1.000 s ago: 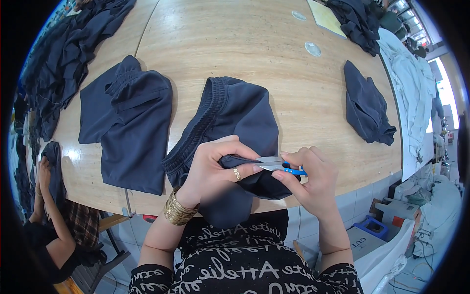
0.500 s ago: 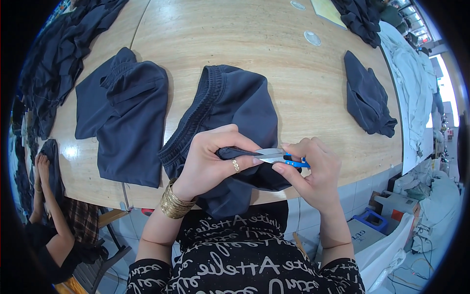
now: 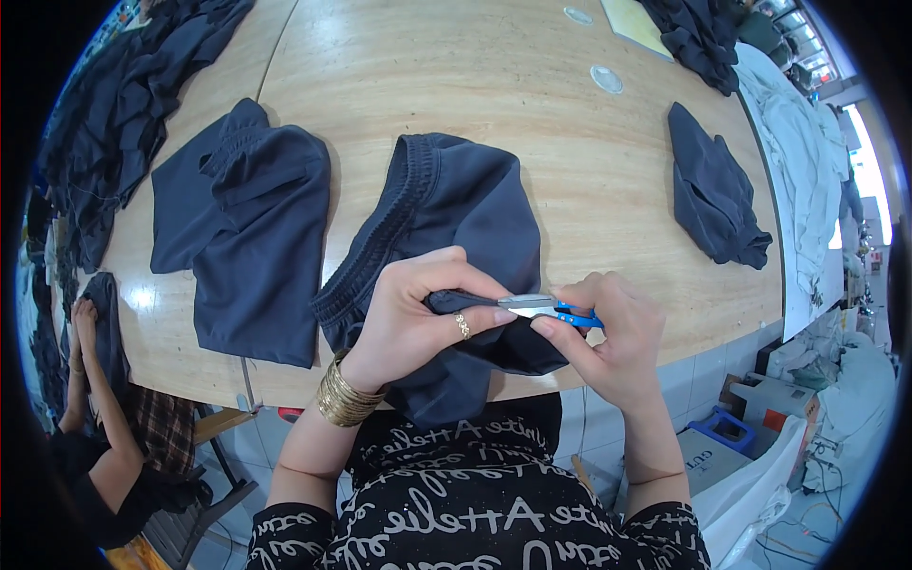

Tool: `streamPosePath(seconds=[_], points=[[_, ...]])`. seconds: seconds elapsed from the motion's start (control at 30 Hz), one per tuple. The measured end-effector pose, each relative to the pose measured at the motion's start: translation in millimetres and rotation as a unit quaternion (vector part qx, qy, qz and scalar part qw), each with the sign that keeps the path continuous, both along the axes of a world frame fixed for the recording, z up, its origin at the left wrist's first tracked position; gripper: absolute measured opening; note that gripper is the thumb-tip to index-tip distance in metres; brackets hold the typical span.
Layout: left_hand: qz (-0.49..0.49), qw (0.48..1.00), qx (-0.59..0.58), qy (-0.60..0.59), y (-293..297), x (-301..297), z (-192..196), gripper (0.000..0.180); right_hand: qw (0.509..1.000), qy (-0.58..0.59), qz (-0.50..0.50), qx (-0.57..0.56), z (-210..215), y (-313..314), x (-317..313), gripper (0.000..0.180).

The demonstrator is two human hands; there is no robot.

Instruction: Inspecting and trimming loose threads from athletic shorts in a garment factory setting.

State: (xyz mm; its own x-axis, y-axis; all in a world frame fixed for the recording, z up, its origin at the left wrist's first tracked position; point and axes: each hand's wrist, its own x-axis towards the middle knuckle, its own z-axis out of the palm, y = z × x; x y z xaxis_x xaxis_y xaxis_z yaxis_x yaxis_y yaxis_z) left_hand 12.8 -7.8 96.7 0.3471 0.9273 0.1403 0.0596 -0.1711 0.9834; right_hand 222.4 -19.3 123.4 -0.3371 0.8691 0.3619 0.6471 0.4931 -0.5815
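Dark navy shorts (image 3: 475,199) with a gathered elastic waistband lie in front of me, partly over the table's near edge. My left hand (image 3: 427,304) pinches a folded bit of their cloth between thumb and forefinger. In my right hand (image 3: 613,328) are small thread snips (image 3: 581,318) with blue handles, gripped between thumb and fingers. Their silver blades point left and meet the cloth right at my left fingertips. The blades look nearly closed. Whether a thread lies between them is too small to make out.
Another dark garment (image 3: 261,228) lies flat to the left, and a folded dark piece (image 3: 717,190) at the right. Dark cloth is heaped (image 3: 142,104) at the far left. A co-worker's hands (image 3: 84,318) rest on dark cloth at the left edge. Pale fabric (image 3: 793,161) hangs beyond the table's right side.
The snips' blades have closed from slightly apart to nearly together. Both hands otherwise stay in almost the same place, and the whole view has shifted slightly.
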Motion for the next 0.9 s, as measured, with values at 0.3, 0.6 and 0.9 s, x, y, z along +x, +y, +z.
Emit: streamPosePath(seconds=[0.3, 0.6, 0.9], points=[[-0.006, 1.000, -0.029, 0.001, -0.3, 0.1, 1.5, 0.013, 1.000, -0.013, -0.008, -0.003, 4.2, 1.6, 5.4, 0.022], [-0.015, 1.000, -0.005, -0.010, 0.8, 3.6, -1.0, 0.014, 1.000, -0.015, 0.005, 0.013, 1.9, 1.3, 2.7, 0.024], [-0.011, 1.000, 0.008, 0.002, 0.7, 3.7, 1.4, 0.015, 0.999, 0.005, 0.035, -0.005, 2.8, 2.7, 0.8, 0.026]])
